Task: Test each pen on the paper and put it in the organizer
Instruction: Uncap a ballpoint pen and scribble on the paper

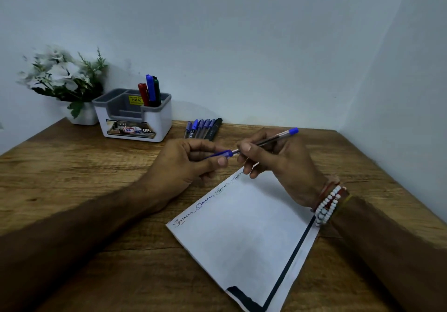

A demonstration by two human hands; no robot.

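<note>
I see left hand (186, 164) pinching the blue cap (221, 153), right hand (278, 164) gripping the pen (266, 142), cap at its tip (seated or not, can't tell). Both over the paper (242, 227), 12 o'clock corner. Loose pens (203, 129) at 12, organizer (135, 118) at 10, three markers (150, 91) inside.
</note>
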